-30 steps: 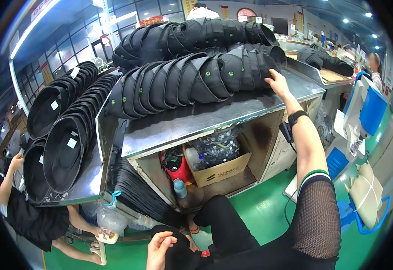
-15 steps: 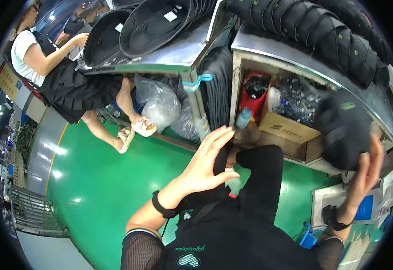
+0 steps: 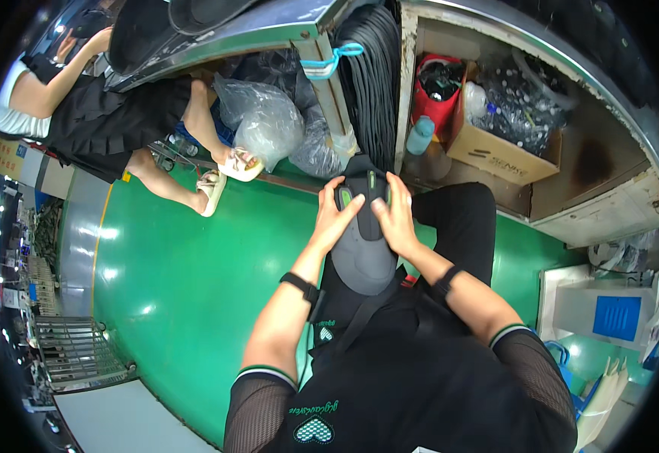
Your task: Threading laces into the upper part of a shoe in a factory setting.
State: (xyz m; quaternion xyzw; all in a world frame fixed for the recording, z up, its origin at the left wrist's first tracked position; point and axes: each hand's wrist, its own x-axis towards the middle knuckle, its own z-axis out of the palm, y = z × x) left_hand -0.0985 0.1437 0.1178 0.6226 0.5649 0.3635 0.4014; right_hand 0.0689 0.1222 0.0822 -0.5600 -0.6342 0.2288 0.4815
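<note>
**Both hands close on the cap in the lap**

Since half a second ago, the two hands have come together: the left was spread open in mid-air above the knee and the right held a dark cap off by the table's edge, and now both rest on that cap in front of the body.

Head view: the left hand (image 3: 338, 214) lies curled over the left side of the grey and black cap (image 3: 365, 253), fingers bent round its upper edge, thumb laid along the top. The right hand (image 3: 395, 217) mirrors it on the other side, fingers wrapped over the cap's black upper part, thumb pressing inward near the left thumb. Both grips are closed on the cap, which sits between the palms, its grey rounded end pointing back toward the person's chest, over the black trousers.

Just beyond the fingertips hangs a bundle of black straps (image 3: 372, 83) against the table leg (image 3: 328, 83). Further right of the grip stand a blue bottle (image 3: 420, 136) and a cardboard box (image 3: 501, 156) under the table. Well to the left, another person's sandalled feet (image 3: 227, 175) rest on the green floor (image 3: 178, 279).
</note>
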